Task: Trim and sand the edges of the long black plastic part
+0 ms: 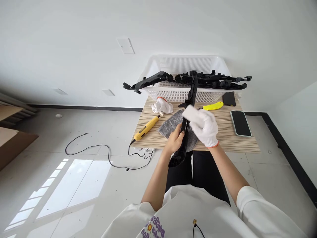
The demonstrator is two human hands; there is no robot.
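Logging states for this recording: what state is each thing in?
Left hand: bare, gripping part
Right hand: gloved, holding pad
Part: held slanting
Pad: gripped, blurred
Cloth: spread, partly covered
Spare glove: off, crumpled
Yellow tool: lying, corded
Lime tool: lying, partly hidden
Phone: face up, screen dark
Black slab: lying flat
Cable: loosely winding
Basket: open, loaded with black parts

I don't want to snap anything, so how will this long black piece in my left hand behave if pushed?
The long black piece likely feels stiff, running nearly straight past your left hand. Its slim, ribbed shape suggests lightness. The small protruding tabs might be fragile.
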